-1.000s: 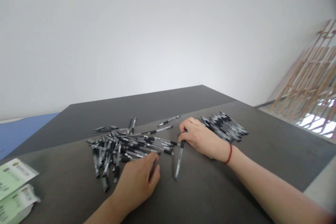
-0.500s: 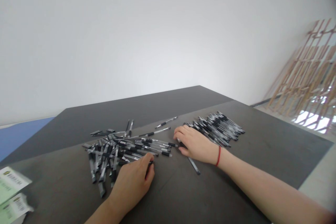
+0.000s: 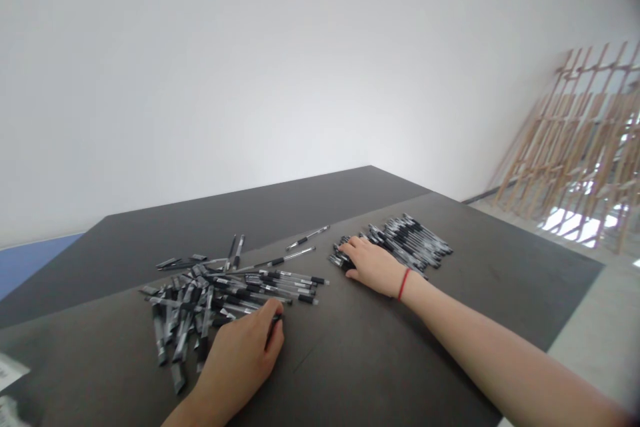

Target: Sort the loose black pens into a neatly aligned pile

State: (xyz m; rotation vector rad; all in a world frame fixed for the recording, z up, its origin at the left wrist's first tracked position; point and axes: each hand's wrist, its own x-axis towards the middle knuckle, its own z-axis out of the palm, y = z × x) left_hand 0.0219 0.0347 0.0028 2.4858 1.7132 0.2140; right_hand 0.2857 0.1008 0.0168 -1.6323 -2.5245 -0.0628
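Note:
My left hand [image 3: 240,353] is closed in a pinch at the near side of a jumbled heap of pens [image 3: 185,307]. A dark pen end [image 3: 274,321] shows between its thumb and forefinger; the rest is hidden by the hand. The heap's pens are clear-barrelled with black grips and caps, pointing in many directions. Over at the right, my right hand [image 3: 373,265], with a red cord on the wrist, bends its fingers over a pen [image 3: 337,260] at the left end of a row of pens [image 3: 413,240] lying side by side. Its palm hides part of that row.
Two loose pens lie between heap and row, one a single pen [image 3: 307,238] toward the back. The dark table [image 3: 350,360] meets a white wall behind. Pale labelled packaging [image 3: 10,373] sits at the left edge; wooden racks [image 3: 575,153] lean at the far right.
My right hand has brought the pen that slanted toward me beneath it to the left end of the row. My left hand keeps its pinch. The view has shifted slightly right.

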